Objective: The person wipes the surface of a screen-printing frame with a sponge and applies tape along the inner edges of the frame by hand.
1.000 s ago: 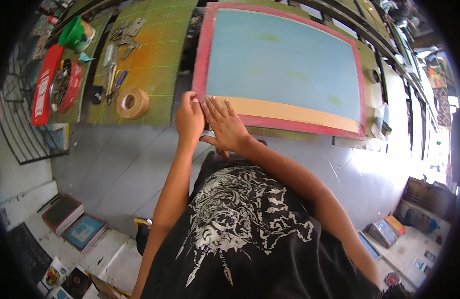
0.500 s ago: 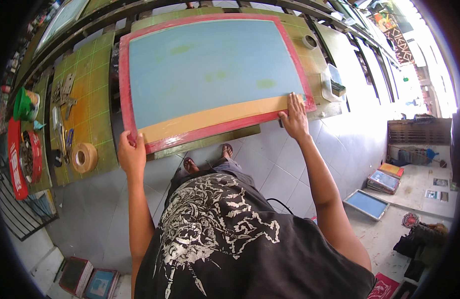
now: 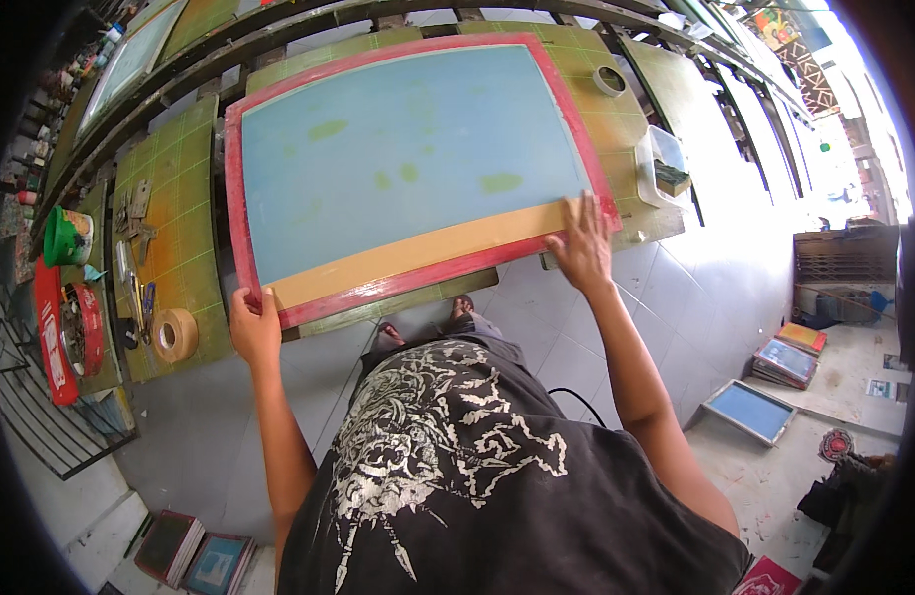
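Tape roll (image 3: 174, 334) left of frame (image 3: 418, 174)

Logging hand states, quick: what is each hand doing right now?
Left hand: closed on the near left corner of the red screen frame.
Right hand: open, fingers spread flat on the frame's near right edge.

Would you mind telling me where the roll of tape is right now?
In the head view the roll of tape lies on the green table, left of the person's left hand and the red-framed screen.
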`<state>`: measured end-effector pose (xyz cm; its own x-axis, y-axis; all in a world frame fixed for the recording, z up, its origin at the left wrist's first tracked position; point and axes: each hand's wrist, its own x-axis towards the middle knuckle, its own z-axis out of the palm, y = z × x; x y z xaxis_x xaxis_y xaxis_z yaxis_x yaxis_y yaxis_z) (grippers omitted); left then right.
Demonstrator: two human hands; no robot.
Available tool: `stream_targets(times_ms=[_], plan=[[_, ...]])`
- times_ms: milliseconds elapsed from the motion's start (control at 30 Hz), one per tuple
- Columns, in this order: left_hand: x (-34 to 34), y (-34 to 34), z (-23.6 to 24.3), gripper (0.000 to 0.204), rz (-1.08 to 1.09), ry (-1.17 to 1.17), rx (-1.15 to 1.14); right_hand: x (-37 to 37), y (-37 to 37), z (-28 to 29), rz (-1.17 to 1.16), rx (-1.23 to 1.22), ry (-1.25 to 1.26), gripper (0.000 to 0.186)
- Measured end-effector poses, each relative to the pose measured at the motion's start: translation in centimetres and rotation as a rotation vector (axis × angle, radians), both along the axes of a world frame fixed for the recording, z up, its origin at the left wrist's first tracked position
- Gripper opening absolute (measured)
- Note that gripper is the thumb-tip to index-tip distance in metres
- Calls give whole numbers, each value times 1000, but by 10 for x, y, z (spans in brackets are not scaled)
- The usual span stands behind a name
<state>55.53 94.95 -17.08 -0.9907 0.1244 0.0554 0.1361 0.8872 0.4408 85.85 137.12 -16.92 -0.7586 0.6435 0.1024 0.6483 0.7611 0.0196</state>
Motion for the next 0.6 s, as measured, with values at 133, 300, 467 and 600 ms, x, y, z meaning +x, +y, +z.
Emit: stream_targets(times_ms=[133,300,467,600], plan=[[-1,-2,-7,38,8,38,-30,25,34,-17,-202,55,53,70],[-1,-7,-5,46,102,-54,224,11,54,-3,-191,-160,296,69],[-11,-6,-14,59,118,94,53,-28,81,11,-335,-338,249,76],[-28,-8,-29,63,91,-196,149,-35,109,14,-412,-489,174,87]])
